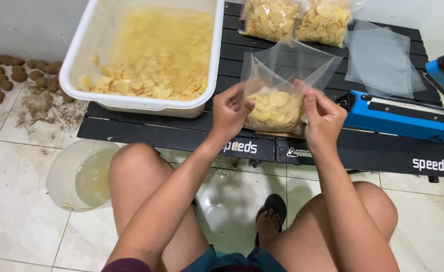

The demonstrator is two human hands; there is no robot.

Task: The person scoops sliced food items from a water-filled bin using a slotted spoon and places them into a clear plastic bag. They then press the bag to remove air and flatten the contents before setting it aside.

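- Nearest to the camera were the person's bare knees, with a foot in a dark sandal (273, 207) on the tiled floor between them, and a pale round bucket (81, 176) at about 8 o'clock from the hands.
- The left hand (228, 115) pinched the left side of a clear plastic bag (277, 98), and the right hand (322, 118) pinched its right side; the fingers (310, 103) of both were closed on the film.
- The bag stood upright between the two hands, just above the near edge of the black bench (181, 137). Its long axis ran from 6 to 12 o'clock, with the open mouth at 12 and yellow chips in the bottom. Both hands were equally near.
- At 3 o'clock lay a blue heat sealer (403, 118).
- At 10 o'clock stood a white tub (81, 60) of chips.
- Farthest, at 12 to 1 o'clock, were two filled bags (295, 20) and empty flat bags (383, 60).
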